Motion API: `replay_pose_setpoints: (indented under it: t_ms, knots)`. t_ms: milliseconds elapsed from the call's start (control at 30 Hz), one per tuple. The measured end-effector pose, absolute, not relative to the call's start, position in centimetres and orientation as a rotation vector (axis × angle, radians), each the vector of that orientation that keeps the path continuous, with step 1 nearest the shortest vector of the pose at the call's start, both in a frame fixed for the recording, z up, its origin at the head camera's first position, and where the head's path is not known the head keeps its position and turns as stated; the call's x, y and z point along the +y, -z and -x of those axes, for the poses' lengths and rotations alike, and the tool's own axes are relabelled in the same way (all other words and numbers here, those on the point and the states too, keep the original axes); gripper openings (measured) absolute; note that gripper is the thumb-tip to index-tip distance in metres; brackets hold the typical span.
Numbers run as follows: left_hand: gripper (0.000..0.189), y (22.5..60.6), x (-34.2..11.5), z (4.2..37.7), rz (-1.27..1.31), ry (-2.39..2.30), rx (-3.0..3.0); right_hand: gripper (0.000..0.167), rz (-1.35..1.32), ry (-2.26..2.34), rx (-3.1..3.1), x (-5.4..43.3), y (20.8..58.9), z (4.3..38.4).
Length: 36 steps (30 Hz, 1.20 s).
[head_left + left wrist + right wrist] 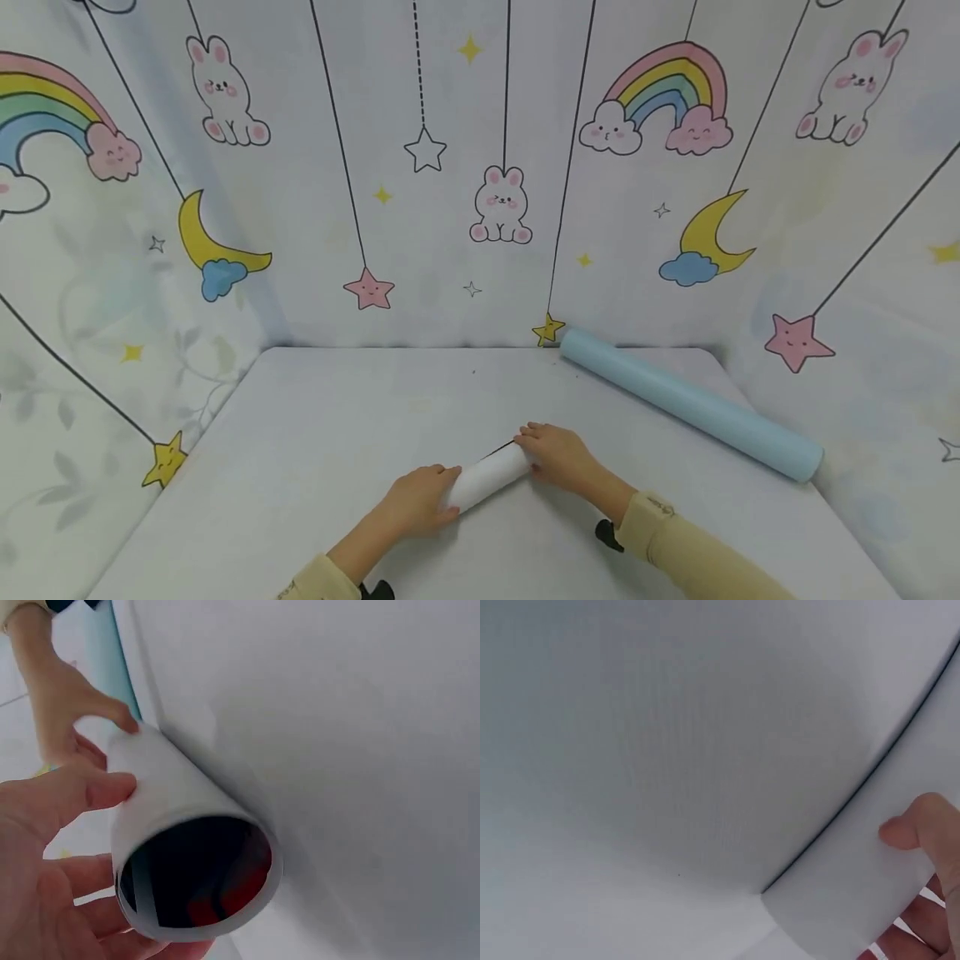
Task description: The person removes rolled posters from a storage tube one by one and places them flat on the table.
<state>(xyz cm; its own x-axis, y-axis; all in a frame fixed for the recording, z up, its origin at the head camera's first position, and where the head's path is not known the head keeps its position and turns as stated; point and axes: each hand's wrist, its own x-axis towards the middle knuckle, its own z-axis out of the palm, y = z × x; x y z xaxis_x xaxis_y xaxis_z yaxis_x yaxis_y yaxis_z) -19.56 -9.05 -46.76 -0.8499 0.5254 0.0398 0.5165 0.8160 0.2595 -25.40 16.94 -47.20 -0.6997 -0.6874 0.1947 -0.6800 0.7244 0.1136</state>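
Note:
A white rolled-up sheet (pixel 491 477) lies aslant over the middle of the white table. My left hand (pixel 422 502) grips its near end, with the thumb on the upper side and the fingers curled around the far side in the left wrist view. My right hand (pixel 561 457) holds the other end, its thumb pressed against the white outer face in the right wrist view. Through the open end of the roll (pixel 161 787), a dark inner face with red patches shows. A dark line runs along the sheet's edge on the roll (pixel 832 900).
A long light-blue roll (pixel 690 404) lies diagonally at the back right of the table (pixel 337 417). Behind and beside the table hangs a pale curtain (pixel 300 208) printed with rabbits, stars, moons and rainbows.

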Motion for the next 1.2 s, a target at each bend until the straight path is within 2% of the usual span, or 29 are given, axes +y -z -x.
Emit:
replay_pose_setpoints:
  t_ms: [233, 700, 1033, 1200]
  knots:
    - [0.056, 46.1, -7.7, 18.4, -0.684, -0.685, 2.920, 0.055, -1.022, 0.103, -2.678, 16.0, 47.2, 26.2]
    - [0.084, 46.9, -5.0, 16.6, -0.531, -1.032, 2.826, 0.063, -1.103, -0.152, -2.681, 13.2, 47.7, 27.3]
    - [0.090, 47.2, -4.2, 16.0, -0.454, -1.122, 2.786, 0.057, -1.198, -0.207, -2.741, 12.4, 47.8, 27.8]
    - [0.091, 47.2, -4.1, 16.1, -0.454, -1.133, 2.781, 0.045, -1.238, -0.575, -2.857, 12.2, 47.1, 27.9]
